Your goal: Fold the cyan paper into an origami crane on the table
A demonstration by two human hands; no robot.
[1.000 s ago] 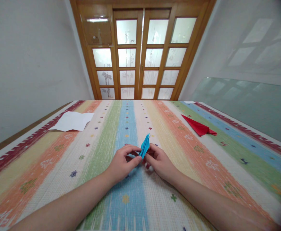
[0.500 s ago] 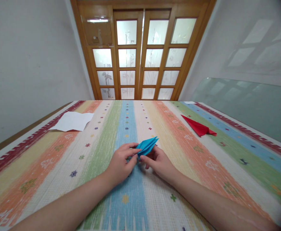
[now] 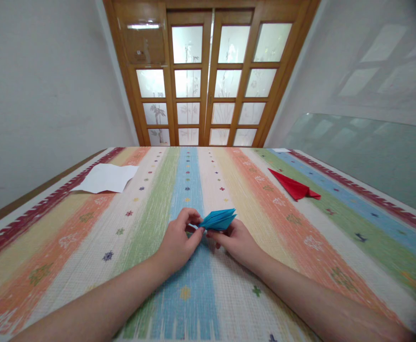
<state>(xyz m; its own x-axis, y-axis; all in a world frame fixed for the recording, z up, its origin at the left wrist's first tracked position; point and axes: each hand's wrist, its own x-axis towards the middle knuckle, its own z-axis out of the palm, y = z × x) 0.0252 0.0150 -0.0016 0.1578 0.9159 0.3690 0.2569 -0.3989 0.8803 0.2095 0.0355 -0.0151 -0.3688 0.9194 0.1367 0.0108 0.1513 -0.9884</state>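
A folded blue origami paper [image 3: 218,219] with several pointed layers is held just above the striped tablecloth [image 3: 190,297]. My left hand [image 3: 180,238] pinches its left tip between thumb and fingers. From below and the right, my right hand [image 3: 239,241] grips its lower edge, with the thumb on the near side. The right fingers behind the paper are partly hidden.
A red folded paper plane [image 3: 295,186] lies on the right of the table. On the left is a creased white sheet [image 3: 104,178]. Walls stand on both sides, and a wooden door with glass panes [image 3: 208,80] is beyond the far edge.
The blue paper has tipped down to lie closer to level, its right points lower. My left fingers have drawn back from its upper side and curled at the left tip.
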